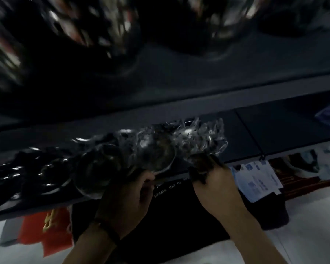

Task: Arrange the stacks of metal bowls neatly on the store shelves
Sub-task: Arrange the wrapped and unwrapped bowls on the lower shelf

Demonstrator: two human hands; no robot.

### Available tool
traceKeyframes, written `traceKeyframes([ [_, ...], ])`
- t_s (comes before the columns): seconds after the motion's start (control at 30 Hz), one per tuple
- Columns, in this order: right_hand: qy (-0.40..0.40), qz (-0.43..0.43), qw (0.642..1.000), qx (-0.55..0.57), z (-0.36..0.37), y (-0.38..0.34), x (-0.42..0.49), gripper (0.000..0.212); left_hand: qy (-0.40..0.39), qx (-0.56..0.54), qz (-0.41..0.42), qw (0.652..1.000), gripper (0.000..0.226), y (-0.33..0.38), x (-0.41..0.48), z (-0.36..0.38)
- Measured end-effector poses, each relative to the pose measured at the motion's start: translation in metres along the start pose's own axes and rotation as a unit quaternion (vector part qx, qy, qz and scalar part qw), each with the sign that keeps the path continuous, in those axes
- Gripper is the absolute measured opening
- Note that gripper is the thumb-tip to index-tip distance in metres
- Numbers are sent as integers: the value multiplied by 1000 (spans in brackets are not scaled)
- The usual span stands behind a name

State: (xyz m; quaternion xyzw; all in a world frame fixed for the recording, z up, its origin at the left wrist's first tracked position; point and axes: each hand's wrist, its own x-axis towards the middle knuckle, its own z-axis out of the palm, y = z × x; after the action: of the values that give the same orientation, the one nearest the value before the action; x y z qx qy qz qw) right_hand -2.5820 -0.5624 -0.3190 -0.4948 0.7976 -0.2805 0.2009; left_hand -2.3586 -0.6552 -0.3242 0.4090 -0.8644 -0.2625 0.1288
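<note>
1. At the left end of the shelf [274,128], a cluster of dark bowls [17,178] sits by the front edge, too dim to count.
2. The left hand [126,193], a black band [111,233] on its wrist, has its grip closed under the wrapped bowls [156,149].
3. The wrapped bowls lie in crinkled clear plastic along the front edge, mid-shelf.
4. The right hand [215,180] pinches the pack's right end, its grip tight on the plastic.
5. Paper tags [259,178] hang just below the front edge.

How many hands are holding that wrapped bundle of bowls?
2. The left hand grips the bundle near its middle; the right hand grips its wrapped right end.
</note>
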Motion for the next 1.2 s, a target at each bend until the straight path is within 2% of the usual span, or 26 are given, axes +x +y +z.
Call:
traceKeyframes([
  [0.13, 71, -70, 994, -33, 24, 37, 30, 24, 77, 39, 76, 993, 4, -28, 25, 31],
  [0.23, 123, -122, 984, -53, 28, 48, 46, 18, 104, 61, 143, 982, 11, -40, 45, 49],
  [0.47, 187, -143, 968, -92, 33, 73, 57, 17, 137, 85, 187, 969, 14, -38, 67, 68],
  [0.67, 145, -122, 974, -128, 42, 69, 51, 22, 162, 99, 172, 967, 15, -29, 64, 69],
  [0.77, 152, -104, 974, -130, 37, 59, 35, 22, 160, 93, 168, 968, 16, -21, 53, 62],
  [0.93, 135, -66, 979, -138, 30, 52, -14, 36, 162, 116, 158, 967, 21, -14, 1, 47],
  [1.2, 132, -74, 986, -71, 29, 37, -82, 19, 197, 115, 135, 964, 17, -11, -117, 47],
])
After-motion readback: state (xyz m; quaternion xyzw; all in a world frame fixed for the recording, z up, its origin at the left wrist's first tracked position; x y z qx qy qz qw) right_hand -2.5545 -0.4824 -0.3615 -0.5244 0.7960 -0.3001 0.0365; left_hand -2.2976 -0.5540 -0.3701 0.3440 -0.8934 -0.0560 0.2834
